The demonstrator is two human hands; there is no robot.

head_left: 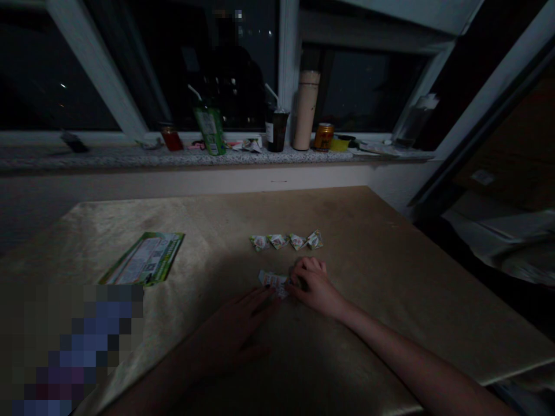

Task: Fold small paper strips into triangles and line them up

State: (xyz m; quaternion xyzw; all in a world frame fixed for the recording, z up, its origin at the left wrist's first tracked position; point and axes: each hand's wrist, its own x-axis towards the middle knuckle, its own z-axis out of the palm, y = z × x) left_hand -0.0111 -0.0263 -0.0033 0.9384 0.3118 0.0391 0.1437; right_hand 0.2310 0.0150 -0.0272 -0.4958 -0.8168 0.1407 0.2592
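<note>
A small flat printed wrapper lies on the table in front of me. My left hand is stretched out low over the cloth, its fingertips at the wrapper's near left edge. At the wrapper's right end, my right hand has its fingers curled in and pinches that end; the fingertips are partly hidden. Beyond the hands, several small twisted wrapped pieces, such as the leftmost piece, form a row. They have a white and green print like the wrapper's.
A green and white printed bag lies at left on the tan-covered table. On the window sill stand a green pouch with a straw, a dark cup, a tall pink bottle and an orange can. A blurred patch covers the lower left.
</note>
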